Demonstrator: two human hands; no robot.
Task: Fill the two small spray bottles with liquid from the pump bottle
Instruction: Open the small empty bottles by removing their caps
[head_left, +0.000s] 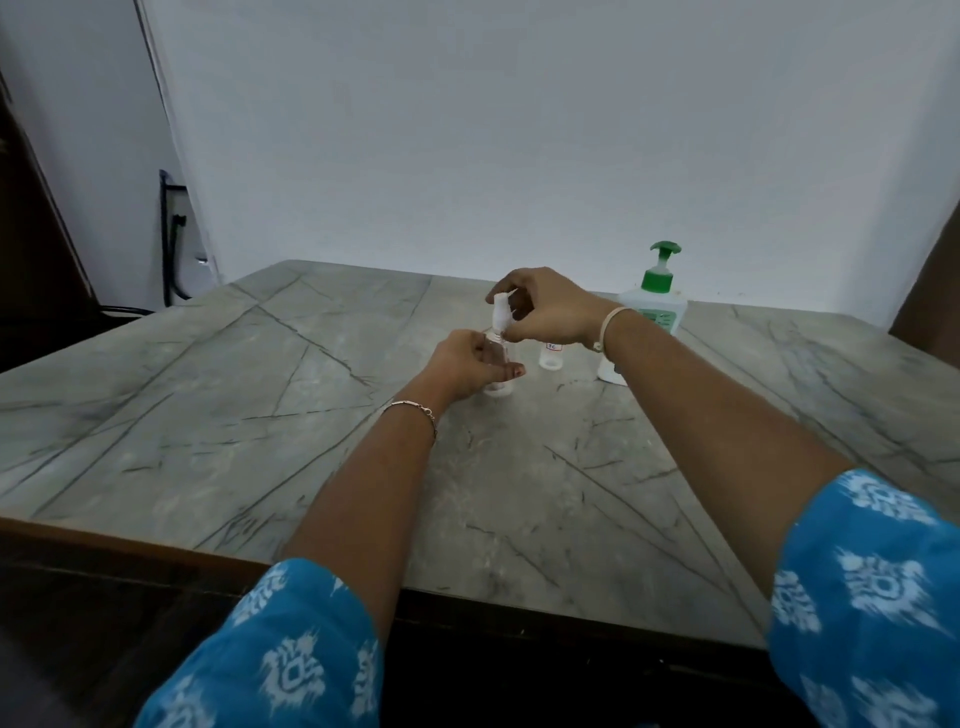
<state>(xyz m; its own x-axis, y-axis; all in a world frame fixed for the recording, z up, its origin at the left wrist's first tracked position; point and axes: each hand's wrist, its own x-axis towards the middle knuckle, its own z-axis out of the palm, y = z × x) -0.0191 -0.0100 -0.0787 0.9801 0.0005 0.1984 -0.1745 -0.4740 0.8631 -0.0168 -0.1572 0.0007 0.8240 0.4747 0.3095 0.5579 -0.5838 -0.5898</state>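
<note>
This is looking like a plain room inside a home, though it is hard to be sure. A big table (208, 415) with a grey, stone-look top and a brown wooden edge (104, 539) is standing right up against a bare white wall (519, 130). A black cord (167, 249) is hanging down the wall on the left. Something dark brown, maybe a door (31, 234), is showing at the far left. A pump bottle (655, 304) with a green top is sitting on the table by the wall.
</note>
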